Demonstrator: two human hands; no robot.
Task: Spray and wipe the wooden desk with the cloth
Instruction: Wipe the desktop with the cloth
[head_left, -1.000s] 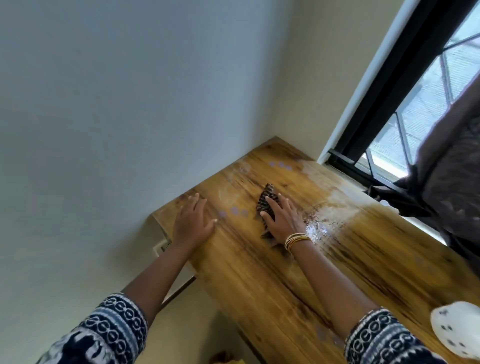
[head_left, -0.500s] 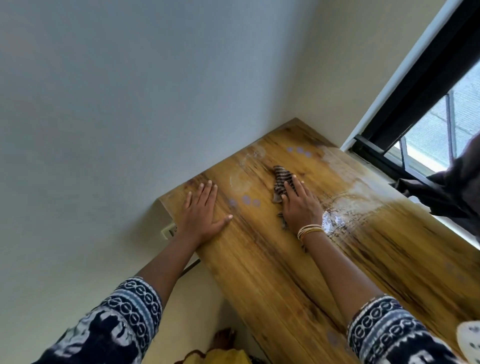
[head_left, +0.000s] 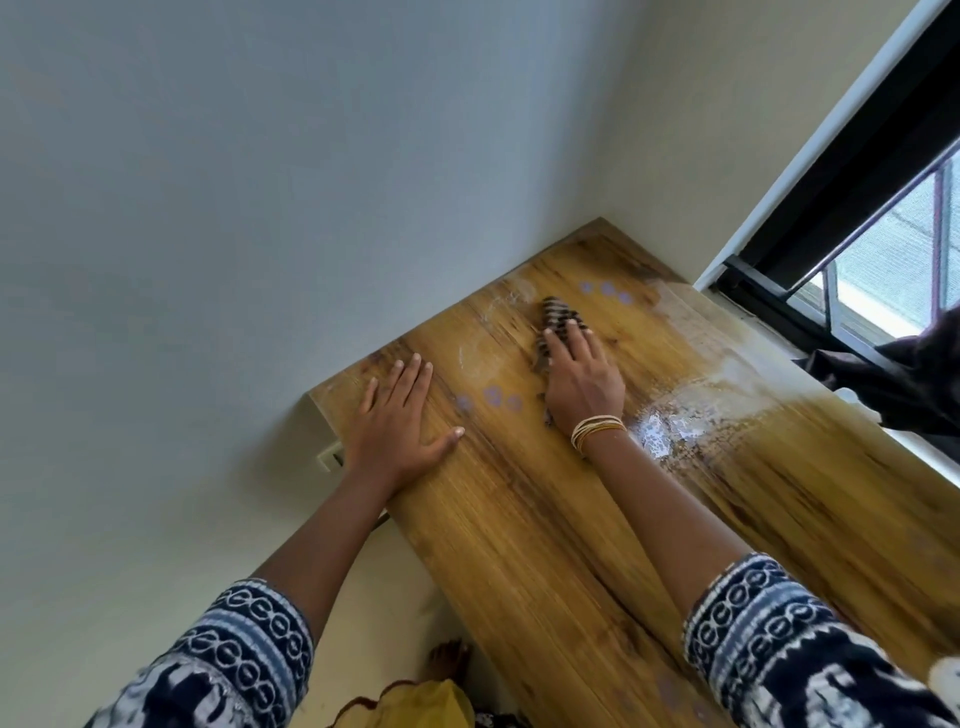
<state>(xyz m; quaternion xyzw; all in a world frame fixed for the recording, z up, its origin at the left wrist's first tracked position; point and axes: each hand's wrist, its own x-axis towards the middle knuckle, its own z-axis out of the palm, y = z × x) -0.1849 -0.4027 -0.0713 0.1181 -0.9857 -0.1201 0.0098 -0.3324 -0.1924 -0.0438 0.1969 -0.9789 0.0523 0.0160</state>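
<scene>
The wiping is under way, not finished. The right hand (head_left: 582, 384) lies flat on the cloth (head_left: 558, 322), fingers straight and pressing it to the bench (head_left: 545, 545) near the far end, a little short of the corner by the wall. The left hand (head_left: 397, 421) rests flat and spread on the bench's left edge, holding nothing; it looks like a brace. Spray seems already done: a wet, foamy patch (head_left: 675, 421) shines just right of the right wrist, and pale smears (head_left: 483, 353) show between the hands. By my judgement the far part is being worked, while that wet patch and the near stretch of the bench remain to be wiped. No spray bottle is in view.

A window (head_left: 883, 260) runs along the right side, with dark fabric (head_left: 904, 384) hanging over its sill close to the bench's right edge; it could catch the cloth there.
</scene>
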